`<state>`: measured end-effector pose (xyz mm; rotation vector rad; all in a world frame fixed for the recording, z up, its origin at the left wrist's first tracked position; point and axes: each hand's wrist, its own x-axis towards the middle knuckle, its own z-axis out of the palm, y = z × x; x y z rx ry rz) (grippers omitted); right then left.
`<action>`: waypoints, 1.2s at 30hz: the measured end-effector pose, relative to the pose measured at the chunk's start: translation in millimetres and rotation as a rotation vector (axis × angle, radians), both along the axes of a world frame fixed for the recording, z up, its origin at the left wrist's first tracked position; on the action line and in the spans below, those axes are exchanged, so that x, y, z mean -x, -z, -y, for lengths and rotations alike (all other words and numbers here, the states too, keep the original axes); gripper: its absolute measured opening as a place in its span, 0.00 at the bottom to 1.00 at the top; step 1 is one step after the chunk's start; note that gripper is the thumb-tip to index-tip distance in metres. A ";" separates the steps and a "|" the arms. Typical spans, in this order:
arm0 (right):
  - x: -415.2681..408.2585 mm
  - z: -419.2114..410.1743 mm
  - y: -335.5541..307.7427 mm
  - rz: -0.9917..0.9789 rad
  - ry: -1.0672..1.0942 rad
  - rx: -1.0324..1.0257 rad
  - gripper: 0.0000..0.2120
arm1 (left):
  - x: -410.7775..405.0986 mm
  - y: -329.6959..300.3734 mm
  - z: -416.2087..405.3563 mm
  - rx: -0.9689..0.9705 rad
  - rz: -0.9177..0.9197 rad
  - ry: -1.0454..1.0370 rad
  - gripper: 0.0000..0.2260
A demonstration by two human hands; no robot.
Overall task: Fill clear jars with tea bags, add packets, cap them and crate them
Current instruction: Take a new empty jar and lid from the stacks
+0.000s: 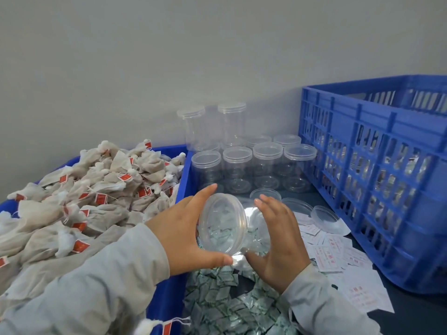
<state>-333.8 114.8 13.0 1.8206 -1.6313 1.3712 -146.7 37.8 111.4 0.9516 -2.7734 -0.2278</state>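
I hold a clear empty jar (226,226) on its side above the packets, its capped end facing me. My left hand (191,235) grips the clear lid end between thumb and fingers. My right hand (278,240) cups the jar's body from the right, fingers spread along it. Beige tea bags (79,197) with red tags are heaped in the blue bin (182,175) on the left. Small green-white packets (225,301) lie in a pile under my hands. White paper packets (338,257) with red print are scattered to the right.
Several empty clear jars (254,165) with lids stand at the back against the grey wall, some stacked. Loose clear lids (324,216) lie on the dark table. A tall blue slatted crate (377,180) holding filled jars stands at the right.
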 end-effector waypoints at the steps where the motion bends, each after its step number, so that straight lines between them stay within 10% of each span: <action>1: 0.3 0.3 -0.4 -0.005 0.009 0.009 0.38 | 0.4 -0.4 0.5 -0.009 -0.011 -0.006 0.55; 10: -0.4 -0.8 0.3 0.072 0.021 -0.071 0.46 | 0.4 -1.8 -2.9 0.059 -0.083 0.083 0.49; 21: -5.6 -1.7 4.3 0.006 -0.042 -0.175 0.41 | 2.3 7.1 2.0 0.153 0.239 0.252 0.51; 36: -5.5 -2.9 1.8 -0.045 0.100 -0.023 0.45 | 3.9 -0.3 -2.1 -0.131 -0.083 0.049 0.41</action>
